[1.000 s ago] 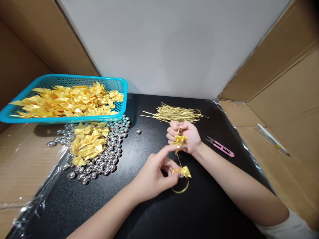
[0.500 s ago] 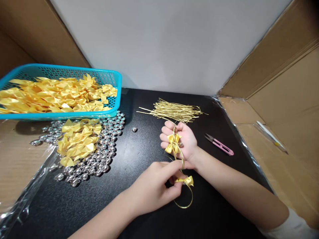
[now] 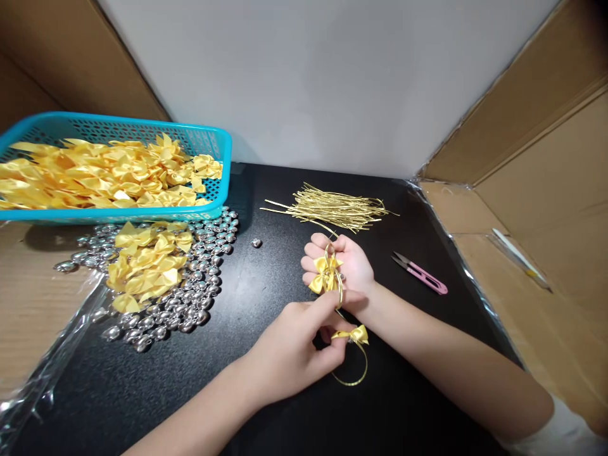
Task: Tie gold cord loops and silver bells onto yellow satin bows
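My left hand (image 3: pixel 304 342) is closed, its thumb and fingers pinching a small yellow satin bow (image 3: pixel 357 334) from which a loop of gold cord (image 3: pixel 365 370) hangs. Turned palm up just beyond it, my right hand (image 3: pixel 356 266) has curled fingers, with gold cord caught between thumb and forefinger. Against that palm lies another yellow bow (image 3: pixel 325 273), with a small silver bead partly showing beside it. Looped gold cord runs from this bow down to my left fingers. How the cord is knotted there cannot be made out.
A blue basket (image 3: pixel 227 171) full of yellow bows stands at the back left. Before it are silver heart-shaped beads (image 3: pixel 190 313) under a heap of bows (image 3: pixel 149 266). One bead (image 3: pixel 256 242) lies apart. Gold cords (image 3: pixel 337 208), pink thread snips (image 3: pixel 422 277) and a white pen-like tool (image 3: pixel 520 256) lie farther right.
My left hand has shifted slightly up and left with its bow. The cord loop and the bow at my right palm have moved a little left. The whole view has tilted slightly.
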Tool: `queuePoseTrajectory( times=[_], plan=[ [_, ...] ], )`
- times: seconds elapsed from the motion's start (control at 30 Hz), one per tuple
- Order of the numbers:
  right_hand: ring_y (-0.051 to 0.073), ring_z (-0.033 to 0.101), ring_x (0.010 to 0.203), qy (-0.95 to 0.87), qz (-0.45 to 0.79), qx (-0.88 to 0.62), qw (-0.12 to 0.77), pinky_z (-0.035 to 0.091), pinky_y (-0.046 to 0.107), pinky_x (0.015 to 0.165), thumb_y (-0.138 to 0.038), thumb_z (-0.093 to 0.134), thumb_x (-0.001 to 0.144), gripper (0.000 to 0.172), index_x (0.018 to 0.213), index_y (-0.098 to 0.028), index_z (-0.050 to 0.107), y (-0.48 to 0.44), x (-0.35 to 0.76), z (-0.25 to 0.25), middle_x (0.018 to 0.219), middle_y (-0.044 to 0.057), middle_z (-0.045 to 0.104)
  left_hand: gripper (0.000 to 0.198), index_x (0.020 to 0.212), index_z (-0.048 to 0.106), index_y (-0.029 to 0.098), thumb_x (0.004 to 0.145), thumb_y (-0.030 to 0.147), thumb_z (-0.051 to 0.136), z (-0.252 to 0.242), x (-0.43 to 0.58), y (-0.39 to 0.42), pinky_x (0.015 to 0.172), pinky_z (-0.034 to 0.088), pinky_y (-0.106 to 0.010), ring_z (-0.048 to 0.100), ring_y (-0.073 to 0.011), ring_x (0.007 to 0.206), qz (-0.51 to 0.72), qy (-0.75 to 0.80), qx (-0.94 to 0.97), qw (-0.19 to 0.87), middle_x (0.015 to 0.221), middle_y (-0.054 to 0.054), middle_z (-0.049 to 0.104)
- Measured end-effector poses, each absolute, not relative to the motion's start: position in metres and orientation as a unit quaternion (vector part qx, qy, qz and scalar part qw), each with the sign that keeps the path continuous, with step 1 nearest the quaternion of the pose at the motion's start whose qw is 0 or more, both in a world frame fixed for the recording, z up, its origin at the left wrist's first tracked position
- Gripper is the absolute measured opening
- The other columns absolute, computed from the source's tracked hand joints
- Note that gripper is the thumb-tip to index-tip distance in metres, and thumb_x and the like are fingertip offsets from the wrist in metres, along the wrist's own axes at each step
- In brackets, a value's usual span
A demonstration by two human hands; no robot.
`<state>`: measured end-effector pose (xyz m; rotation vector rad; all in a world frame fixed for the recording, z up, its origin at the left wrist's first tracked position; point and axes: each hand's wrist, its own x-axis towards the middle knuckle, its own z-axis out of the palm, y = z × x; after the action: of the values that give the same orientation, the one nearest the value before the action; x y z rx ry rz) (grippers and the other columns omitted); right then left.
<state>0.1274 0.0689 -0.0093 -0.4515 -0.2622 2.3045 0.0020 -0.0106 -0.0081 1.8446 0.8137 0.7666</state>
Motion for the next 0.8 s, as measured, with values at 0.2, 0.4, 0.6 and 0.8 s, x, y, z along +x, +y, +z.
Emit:
queuePoseTrajectory(
  times=[0.2,0.4,0.6,0.8],
  plan=[
    [0.011,0.016,0.043,-0.167,0.856,-0.267,0.41,0.028,0.017,0.038,-0.019,0.035,0.064,0.02,0.064,-0.022,0.016,0.074,0.127,-0.002,0.05,-0.005,0.021,0.047,0.123,0.055,0.019,0.079,0.007,0.062,-0.005,0.004,-0.011,0.064,0.054,-0.022,0.067,-0.0132,0.061,0.371,0.373,0.646,0.553,0.077,-0.002,0.077],
    [0.009,0.015,0.041,-0.229,0.786,-0.322,0.475,0.019,0.018,0.038,-0.022,0.034,0.063,0.014,0.06,-0.021,0.02,0.104,0.118,-0.009,0.051,-0.006,0.026,0.08,0.136,0.042,0.016,0.065,0.016,0.081,0.001,-0.013,0.013,0.055,0.053,-0.018,0.065,-0.0101,0.05,0.57,0.498,0.338,0.559,0.066,0.001,0.075],
    [0.007,0.014,0.042,-0.356,0.727,-0.378,0.45,0.013,0.02,0.041,-0.021,0.037,0.061,0.012,0.054,-0.022,0.028,0.107,0.083,-0.024,0.047,-0.007,0.026,0.07,0.123,0.052,0.02,0.062,0.017,0.087,0.003,-0.03,0.024,0.06,0.056,-0.016,0.066,-0.0079,0.051,0.727,0.483,0.269,0.408,0.062,0.006,0.073],
    [0.009,0.028,0.05,-0.505,0.652,-0.414,0.386,0.018,0.023,0.049,-0.023,0.045,0.069,0.022,0.048,-0.02,0.039,0.102,0.07,-0.03,0.046,-0.007,0.034,0.066,0.119,0.052,0.02,0.064,0.023,0.087,0.001,-0.02,0.014,0.059,0.056,-0.019,0.068,-0.0103,0.051,0.692,0.448,0.316,0.47,0.067,0.003,0.075]
  ],
)
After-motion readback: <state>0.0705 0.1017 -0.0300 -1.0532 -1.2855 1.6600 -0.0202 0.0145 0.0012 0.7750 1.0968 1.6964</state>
